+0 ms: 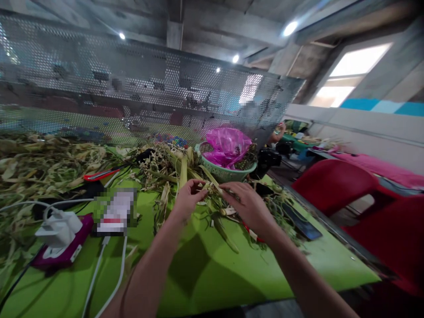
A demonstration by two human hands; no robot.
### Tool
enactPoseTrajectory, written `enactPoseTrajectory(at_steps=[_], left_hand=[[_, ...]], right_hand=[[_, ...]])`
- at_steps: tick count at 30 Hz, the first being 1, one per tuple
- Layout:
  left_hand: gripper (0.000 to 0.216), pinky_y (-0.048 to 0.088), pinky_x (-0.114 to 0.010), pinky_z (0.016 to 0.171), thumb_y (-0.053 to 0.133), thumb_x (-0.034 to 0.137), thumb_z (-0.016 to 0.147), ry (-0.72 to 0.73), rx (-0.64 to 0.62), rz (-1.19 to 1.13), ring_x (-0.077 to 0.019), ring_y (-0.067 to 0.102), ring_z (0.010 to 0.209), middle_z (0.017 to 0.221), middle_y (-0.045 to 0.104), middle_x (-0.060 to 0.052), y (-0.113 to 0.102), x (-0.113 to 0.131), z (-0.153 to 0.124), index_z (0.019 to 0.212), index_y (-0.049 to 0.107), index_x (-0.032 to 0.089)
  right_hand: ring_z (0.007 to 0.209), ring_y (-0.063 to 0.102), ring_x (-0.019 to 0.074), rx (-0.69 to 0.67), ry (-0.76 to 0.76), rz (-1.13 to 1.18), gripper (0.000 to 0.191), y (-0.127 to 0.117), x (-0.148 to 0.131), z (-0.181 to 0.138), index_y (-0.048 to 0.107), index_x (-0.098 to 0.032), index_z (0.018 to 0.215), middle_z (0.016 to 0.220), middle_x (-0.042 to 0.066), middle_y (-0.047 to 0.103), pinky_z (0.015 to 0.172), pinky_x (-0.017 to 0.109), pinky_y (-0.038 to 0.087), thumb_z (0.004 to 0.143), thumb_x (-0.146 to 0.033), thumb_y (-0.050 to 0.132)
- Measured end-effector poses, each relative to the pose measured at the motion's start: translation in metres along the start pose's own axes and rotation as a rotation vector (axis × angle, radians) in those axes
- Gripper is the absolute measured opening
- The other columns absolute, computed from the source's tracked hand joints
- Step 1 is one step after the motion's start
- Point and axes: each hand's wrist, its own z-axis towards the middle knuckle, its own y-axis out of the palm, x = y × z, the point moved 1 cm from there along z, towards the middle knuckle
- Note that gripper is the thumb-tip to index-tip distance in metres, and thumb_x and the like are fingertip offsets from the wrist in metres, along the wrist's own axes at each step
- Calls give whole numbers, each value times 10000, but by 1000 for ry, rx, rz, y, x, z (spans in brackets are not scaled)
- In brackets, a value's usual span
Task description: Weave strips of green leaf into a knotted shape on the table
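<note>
— Starting big, what surrounds the basket (228, 174)?
— A smooth lime-green table (205, 274) carries it; a tangled heap (43, 163) of dry, papery leaves sprawls left of it, and a red chair (334, 185) stands right, past the table's edge. Bare green lies open in front of the basket.
— Smaller?
— A crinkled pink bag (228, 143) fills it. Just before it, the left hand (188, 196) and right hand (248, 203), forearms stretched forward, both pinch one narrow pale leaf strip (213, 187), fingertips nearly meeting.
</note>
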Motion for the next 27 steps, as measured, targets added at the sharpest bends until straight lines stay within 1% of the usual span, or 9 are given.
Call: enactPoseTrajectory(at_steps=[2,3,5,9,13,17,20,24,27], left_hand=[[305,468,-182,627,787,203,613,9,-21,-14,-84,571,661,736,616,2,-1,0,1,880,647,160],[314,470,-184,647,797,193,598,7,-20,-28,-87,580,684,757,631,-8,-2,0,2,872,647,156],[360,476,-195,675,811,183,576,-13,10,-72,-97,592,721,798,650,-21,-4,2,4,894,644,155],[399,479,-236,680,785,272,634,-129,59,-114,-104,585,696,807,648,-24,-7,4,4,988,639,159],[323,435,-232,635,761,361,661,-220,33,24,-102,562,651,733,639,-31,-6,2,2,853,661,121],[341,390,-224,600,803,365,583,-196,14,68,-81,512,583,639,599,-3,-3,-3,3,754,651,113],[311,368,-223,580,802,330,559,-175,33,71,-73,481,552,600,568,14,-3,-6,4,710,632,118],[221,330,-220,548,760,264,576,-120,93,172,-68,437,531,571,540,30,-4,-6,5,685,624,127],[173,331,-223,547,713,264,624,-111,95,215,-75,434,533,562,530,33,-3,-4,4,685,616,136]], right_hand=[[863,611,219,-113,49,124,280,18,0,12,687,-204,902,896,53,697,766,308,445,896,-408,496],[767,598,194,-153,71,195,293,26,2,17,677,-188,825,786,33,672,697,283,436,887,-417,506],[670,550,155,-164,109,349,297,41,9,23,654,-167,764,686,0,610,632,253,409,866,-418,534],[667,517,138,-54,171,576,287,59,19,26,648,-159,779,693,-7,591,635,240,404,835,-430,572],[722,542,158,-17,194,727,274,65,25,22,650,-168,797,754,13,630,688,258,429,826,-432,581],[724,553,169,-17,177,719,256,65,28,17,648,-180,781,754,16,638,688,265,430,818,-427,590],[688,530,160,-12,161,621,238,64,30,14,629,-181,744,710,7,603,646,255,406,818,-404,589],[664,501,151,-35,132,484,234,66,33,12,601,-184,697,671,0,571,622,248,379,827,-375,571],[620,474,139,-67,161,521,256,69,32,10,580,-187,667,631,-11,547,575,239,354,815,-396,578]])
